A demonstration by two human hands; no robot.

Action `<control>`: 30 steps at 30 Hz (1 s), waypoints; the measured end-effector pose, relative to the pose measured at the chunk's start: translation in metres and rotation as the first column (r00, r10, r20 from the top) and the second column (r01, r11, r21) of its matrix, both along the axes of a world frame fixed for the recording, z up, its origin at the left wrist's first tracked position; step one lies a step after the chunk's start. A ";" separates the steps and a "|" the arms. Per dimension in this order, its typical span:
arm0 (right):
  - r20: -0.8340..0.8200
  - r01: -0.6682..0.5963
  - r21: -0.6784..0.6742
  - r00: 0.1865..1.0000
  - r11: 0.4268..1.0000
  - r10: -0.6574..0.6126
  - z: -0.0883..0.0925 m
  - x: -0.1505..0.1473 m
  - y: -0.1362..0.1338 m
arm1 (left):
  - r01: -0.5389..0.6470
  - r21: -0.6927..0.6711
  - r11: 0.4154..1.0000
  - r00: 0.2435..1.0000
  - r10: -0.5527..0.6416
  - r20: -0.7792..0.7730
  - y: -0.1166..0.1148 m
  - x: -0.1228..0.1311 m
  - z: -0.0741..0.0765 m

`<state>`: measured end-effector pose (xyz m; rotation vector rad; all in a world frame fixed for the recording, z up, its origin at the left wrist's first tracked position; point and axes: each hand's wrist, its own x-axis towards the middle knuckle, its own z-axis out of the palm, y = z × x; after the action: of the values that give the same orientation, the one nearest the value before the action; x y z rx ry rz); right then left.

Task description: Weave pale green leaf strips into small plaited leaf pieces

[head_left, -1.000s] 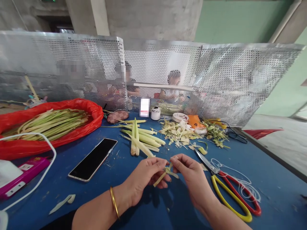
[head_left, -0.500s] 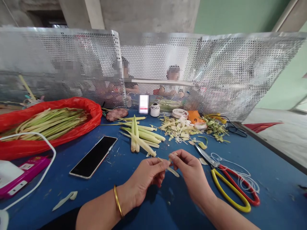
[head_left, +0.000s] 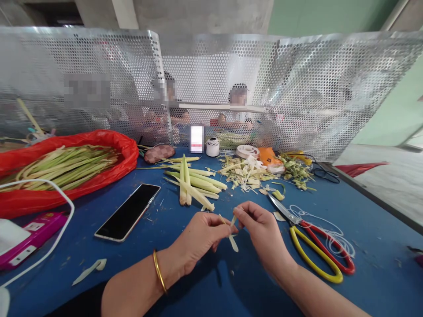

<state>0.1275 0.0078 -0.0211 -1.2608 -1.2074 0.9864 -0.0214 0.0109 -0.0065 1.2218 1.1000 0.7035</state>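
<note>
Both hands meet over the front middle of the table. My left hand [head_left: 202,235], with a gold bangle on its wrist, pinches a small pale leaf strip [head_left: 233,243] between thumb and fingers; the strip's broad end hangs below the fingertips. Close beside it, the thumb and forefinger of my right hand [head_left: 259,226] are pinched on the upper part of a pale green piece crossing the strip. Whether the two pieces are joined I cannot tell. Beyond the hands lie several pale green leaf stalks [head_left: 203,185]. Scissors [head_left: 293,219] with red and yellow handles rest to the right.
A phone [head_left: 128,213] lies left, near a red bag [head_left: 130,154] of long leaves and a magenta power strip [head_left: 36,237] with a white cable. Leaf scraps [head_left: 247,171], a tape roll [head_left: 247,151] and white string [head_left: 340,240] lie right. A perforated metal screen [head_left: 211,79] stands behind; people sit beyond it.
The leaf strip has swung from slanting right to hanging more steeply down between my hands. My fingertips have shifted slightly, and the view has tilted a little.
</note>
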 end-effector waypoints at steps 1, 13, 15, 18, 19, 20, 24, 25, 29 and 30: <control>0.040 -0.009 0.028 0.999 1.000 0.008 0.002 0.002 0.001 | 0.008 0.003 1.000 1.000 -0.008 -0.010 0.000 0.000 0.000; 0.284 -0.198 0.040 0.942 0.979 0.179 0.011 0.000 -0.007 | 0.100 0.119 0.988 0.977 -0.075 -0.200 -0.005 -0.001 0.002; 0.277 -0.190 0.054 0.946 0.980 0.168 0.010 0.000 -0.008 | 0.112 0.123 0.986 0.978 -0.087 -0.189 -0.005 -0.001 0.003; 0.259 -0.168 0.085 0.956 0.982 0.141 0.008 -0.001 -0.009 | 0.153 0.137 0.979 0.978 -0.130 -0.164 -0.006 -0.001 0.005; 0.259 -0.162 0.097 0.957 0.982 0.133 0.008 -0.001 -0.010 | 0.170 0.138 0.976 0.976 -0.147 -0.163 -0.006 -0.001 0.005; 0.263 -0.157 0.108 0.957 0.982 0.124 0.007 -0.002 -0.011 | 0.186 0.139 0.973 0.972 -0.162 -0.168 -0.006 -0.001 0.005; 0.301 -0.127 0.152 0.951 0.980 0.076 0.004 -0.005 -0.012 | 0.225 0.138 0.964 0.958 -0.194 -0.210 -0.007 -0.001 0.001; 0.310 -0.127 0.161 0.948 0.979 0.072 0.004 -0.005 -0.012 | 0.222 0.130 0.966 0.961 -0.194 -0.199 -0.007 -0.001 0.000; 0.323 -0.132 0.224 0.945 0.966 0.054 0.009 0.002 -0.007 | 0.122 0.016 0.992 0.993 -0.122 -0.003 -0.005 -0.001 0.000; 0.316 -0.105 0.257 0.949 0.961 0.019 0.011 0.004 -0.006 | 0.075 -0.016 0.997 0.996 -0.074 0.057 -0.004 -0.001 0.001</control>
<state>0.1316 0.0019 -0.0105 -1.1912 -1.5784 0.6512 -0.0228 0.0066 -0.0056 1.2140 1.0068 0.6658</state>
